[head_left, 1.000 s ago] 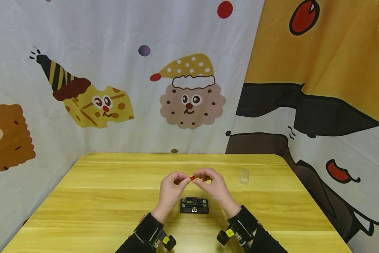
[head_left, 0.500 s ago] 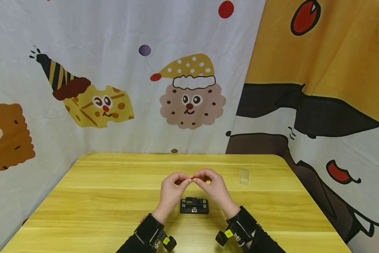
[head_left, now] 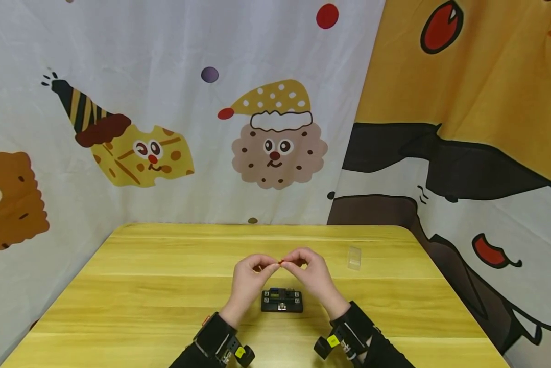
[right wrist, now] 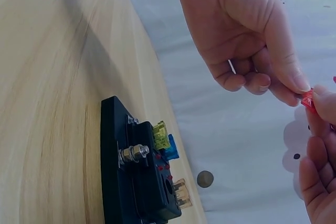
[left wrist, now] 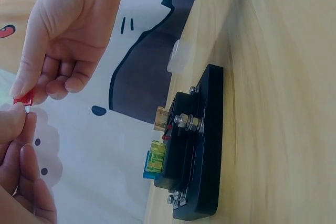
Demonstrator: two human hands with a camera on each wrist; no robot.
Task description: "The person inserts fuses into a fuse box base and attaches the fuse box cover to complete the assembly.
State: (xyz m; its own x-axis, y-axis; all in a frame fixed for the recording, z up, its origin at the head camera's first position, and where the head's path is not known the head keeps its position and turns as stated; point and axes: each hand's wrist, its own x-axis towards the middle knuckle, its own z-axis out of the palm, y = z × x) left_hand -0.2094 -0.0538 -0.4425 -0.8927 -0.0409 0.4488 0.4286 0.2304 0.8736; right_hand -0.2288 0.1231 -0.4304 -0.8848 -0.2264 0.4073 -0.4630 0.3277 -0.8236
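Above the table my left hand (head_left: 249, 276) and right hand (head_left: 313, 271) meet at the fingertips around a small red blade fuse (left wrist: 24, 98). My left thumb and finger pinch its metal prong end, while the right ones grip the red plastic body (right wrist: 307, 99). Just below the hands lies a black fuse block (head_left: 282, 300) with metal studs. Yellow-green (left wrist: 156, 156), blue (right wrist: 171, 148) and clear amber (right wrist: 182, 193) fuses are seated in it. Fingers hide most of the red fuse in the head view.
A small clear plastic box (head_left: 354, 258) stands on the wooden table (head_left: 165, 296), right of and beyond the hands. A printed cartoon curtain (head_left: 165, 76) hangs behind the table. Each wrist wears a black strap with a camera.
My hands have drawn slightly closer together at the fingertips, and less of the red fuse shows between them. The fuse block and clear box stay put.
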